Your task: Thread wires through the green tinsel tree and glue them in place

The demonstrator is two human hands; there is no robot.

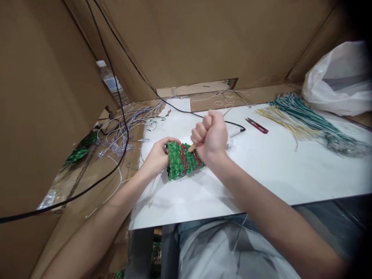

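Note:
A green tinsel-like decoration with red bands [176,161], shaped like a small Christmas tree, lies on its side on the white board. At its wide end, my left hand [158,155] grips it, with the fingertips partly hidden behind the green edge. My right hand [211,135] is a fist above the narrower end. From the bottom of that fist sticks out a short wooden stick [192,147], its end at the decoration between the red bands. Whether the stick touches the surface or enters it, I cannot tell.
Red thread snips [257,126] lie right of my hands, near bundles of green wires [310,116] and yellow wires [287,122]. A white plastic bag [337,83] stands far right. Loose light wires [136,120], a bottle [112,81] and a hanging black cable [125,130] are left.

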